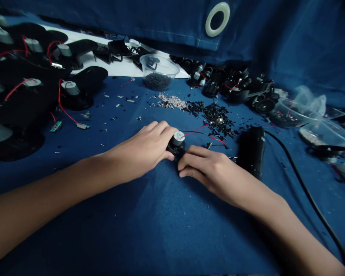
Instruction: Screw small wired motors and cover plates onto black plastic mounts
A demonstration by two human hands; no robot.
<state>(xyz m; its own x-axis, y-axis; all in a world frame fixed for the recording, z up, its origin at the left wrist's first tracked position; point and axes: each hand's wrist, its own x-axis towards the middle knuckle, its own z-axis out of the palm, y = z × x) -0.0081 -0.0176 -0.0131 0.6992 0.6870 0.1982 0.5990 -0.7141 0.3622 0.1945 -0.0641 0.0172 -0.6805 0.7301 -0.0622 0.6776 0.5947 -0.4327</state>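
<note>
My left hand (pixel 148 147) is curled round a small black part with a silver motor (pixel 178 141) on the blue cloth, thumb pressed against its near side. My right hand (pixel 205 165) lies just right of it, fingers together, fingertips touching the part's near edge. Thin red and black wires (pixel 202 130) run from the motor to the right. What the right fingers hold, if anything, is hidden.
Black housings with motors and red wires (pixel 31 88) fill the left. A clear cup of black screws (pixel 158 72) stands at the back. Loose silver screws (pixel 171 101) and black screws (pixel 215 117) lie beyond the hands. A black tool (pixel 251 151) with a cable lies right.
</note>
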